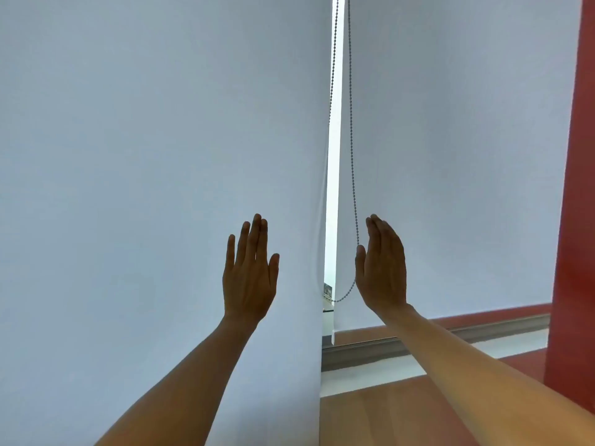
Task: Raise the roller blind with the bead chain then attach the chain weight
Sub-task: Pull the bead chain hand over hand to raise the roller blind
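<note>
Both forearms up, left hand (249,272) and right hand (383,268) flat open, holding nothing. Chain (352,156) loop hangs in the gap btwn blinds (450,156), just beside R thumb. Blind fully down. Risks: pulling the wrong strand, or yanking the chain. No weight in view.

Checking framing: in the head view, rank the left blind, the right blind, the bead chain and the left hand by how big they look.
1. Left blind, though nearer the camera.
2. Right blind.
3. Left hand.
4. Bead chain: long but very thin.
</note>
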A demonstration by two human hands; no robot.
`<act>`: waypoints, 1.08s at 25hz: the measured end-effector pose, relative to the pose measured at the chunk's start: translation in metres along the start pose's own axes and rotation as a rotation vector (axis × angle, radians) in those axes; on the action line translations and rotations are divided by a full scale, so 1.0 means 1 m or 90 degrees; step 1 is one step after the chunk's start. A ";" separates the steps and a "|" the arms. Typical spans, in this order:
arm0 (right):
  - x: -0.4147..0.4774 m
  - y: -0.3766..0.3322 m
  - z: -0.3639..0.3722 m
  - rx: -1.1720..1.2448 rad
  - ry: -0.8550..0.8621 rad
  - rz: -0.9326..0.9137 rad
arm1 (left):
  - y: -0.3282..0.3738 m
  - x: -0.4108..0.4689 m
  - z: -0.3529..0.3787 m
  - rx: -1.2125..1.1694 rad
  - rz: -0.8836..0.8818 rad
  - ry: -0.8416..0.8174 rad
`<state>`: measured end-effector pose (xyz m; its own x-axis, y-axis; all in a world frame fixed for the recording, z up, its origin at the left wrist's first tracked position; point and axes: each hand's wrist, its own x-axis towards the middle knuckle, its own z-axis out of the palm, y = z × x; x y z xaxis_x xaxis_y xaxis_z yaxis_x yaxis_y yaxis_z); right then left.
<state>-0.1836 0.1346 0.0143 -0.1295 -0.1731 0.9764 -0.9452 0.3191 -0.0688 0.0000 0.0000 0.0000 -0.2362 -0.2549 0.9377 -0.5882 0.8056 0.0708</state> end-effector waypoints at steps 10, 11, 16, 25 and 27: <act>0.011 0.009 0.037 0.197 -0.096 0.236 | 0.047 0.010 0.035 -0.234 0.023 0.010; 0.012 0.010 0.038 0.259 -0.103 0.238 | 0.056 0.015 0.037 -0.268 0.013 0.010; 0.001 0.008 0.037 0.364 -0.041 0.150 | 0.093 0.033 0.051 -0.438 -0.033 0.062; -0.028 -0.008 0.043 0.337 0.057 0.114 | 0.134 0.076 0.038 -0.936 -0.255 -0.087; -0.029 -0.014 0.043 0.351 0.073 0.121 | 0.134 0.084 0.033 -0.972 -0.302 -0.148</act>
<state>-0.1795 0.0951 -0.0214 -0.3080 -0.0479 0.9502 -0.9288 -0.2013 -0.3112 -0.1245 0.0691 0.0768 -0.4566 -0.5802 0.6744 0.6070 0.3510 0.7129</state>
